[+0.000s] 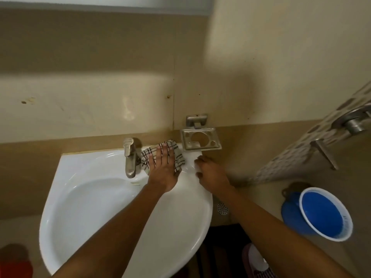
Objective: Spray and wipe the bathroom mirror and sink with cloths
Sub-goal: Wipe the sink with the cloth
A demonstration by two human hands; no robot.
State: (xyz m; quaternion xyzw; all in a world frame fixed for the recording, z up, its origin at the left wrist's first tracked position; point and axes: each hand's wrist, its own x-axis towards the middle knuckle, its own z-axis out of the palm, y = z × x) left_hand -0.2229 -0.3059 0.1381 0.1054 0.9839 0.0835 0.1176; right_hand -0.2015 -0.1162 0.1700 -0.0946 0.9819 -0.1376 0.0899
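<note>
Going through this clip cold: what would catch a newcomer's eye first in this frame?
First the white sink filling the lower left, with the left hand pressing a checked cloth flat on its back rim, just right of the metal tap. The right hand rests on the rim beside it, below an empty metal soap holder on the wall. At lower right, a bright blue bucket stands on the floor.

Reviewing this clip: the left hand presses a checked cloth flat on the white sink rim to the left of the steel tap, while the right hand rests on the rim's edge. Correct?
Not quite. In the head view the left hand presses the black-and-white checked cloth onto the white ceramic sink rim to the right of the steel tap, not its left. The right hand does rest on the rim's edge.
</note>
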